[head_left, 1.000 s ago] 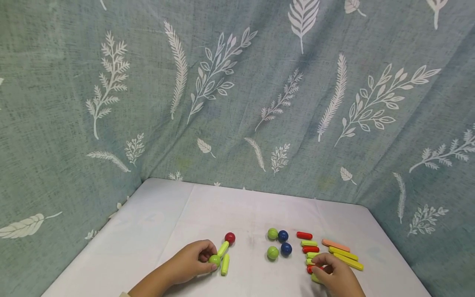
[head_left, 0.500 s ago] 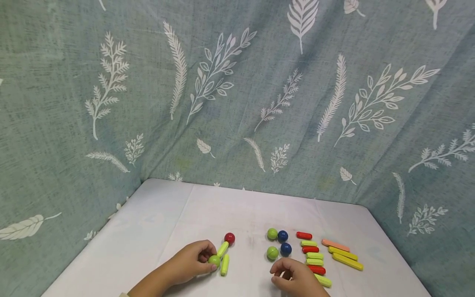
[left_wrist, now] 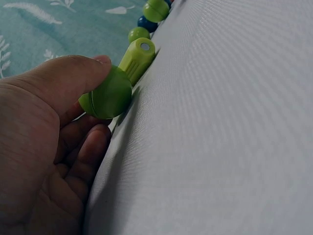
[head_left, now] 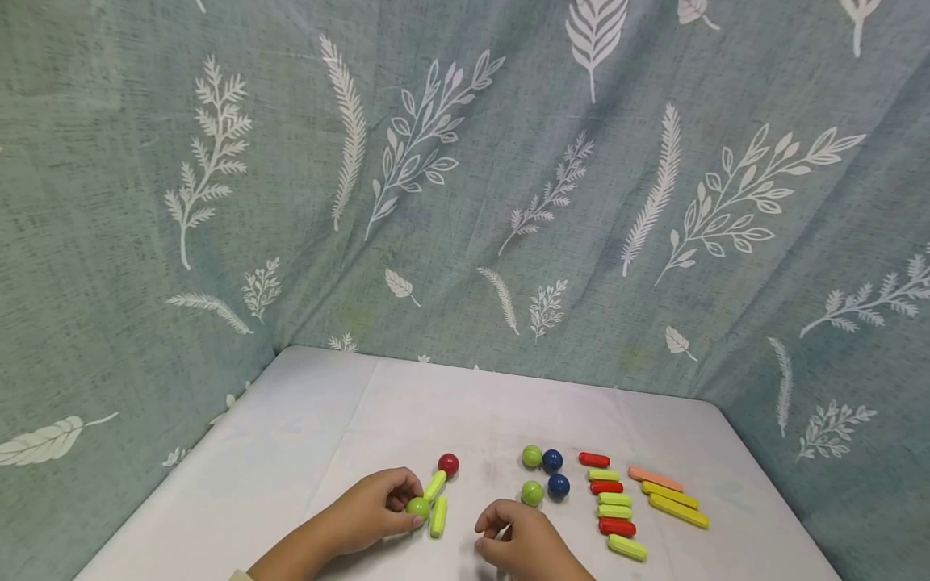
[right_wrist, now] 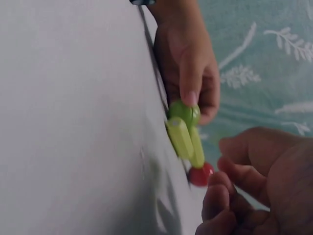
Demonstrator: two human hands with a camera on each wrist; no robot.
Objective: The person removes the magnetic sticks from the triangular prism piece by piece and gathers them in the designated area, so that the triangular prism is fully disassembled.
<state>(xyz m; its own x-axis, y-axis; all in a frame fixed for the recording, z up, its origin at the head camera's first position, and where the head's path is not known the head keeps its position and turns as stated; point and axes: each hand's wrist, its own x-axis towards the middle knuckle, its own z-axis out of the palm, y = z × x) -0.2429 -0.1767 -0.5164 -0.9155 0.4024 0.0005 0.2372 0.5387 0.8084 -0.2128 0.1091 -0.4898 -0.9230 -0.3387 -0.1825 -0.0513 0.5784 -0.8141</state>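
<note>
In the head view my left hand (head_left: 374, 512) pinches a green ball (head_left: 417, 508) low over the white table, thumb on one side. A lime-green stick (head_left: 434, 486) runs from this ball to a red ball (head_left: 448, 464). Just beside lies a second lime-green stick (head_left: 439, 516), its near end showing a small grey disc in the left wrist view. My right hand (head_left: 529, 539) is to the right of these pieces. Its fingers are loosely bent and hold nothing, and in the right wrist view a gap shows between thumb and forefinger.
Two green balls (head_left: 532, 493) and two blue balls (head_left: 559, 486) stand mid-table. Further right is a column of short red sticks (head_left: 617, 527) and lime-green sticks (head_left: 627, 548). Longer yellow sticks (head_left: 679, 512) and an orange stick (head_left: 656, 479) lie beyond. Leaf-patterned cloth (head_left: 465, 202) encloses the table.
My right hand has left the column of short sticks and moved left across the table, carrying nothing. The left hand stays in place with the green ball.
</note>
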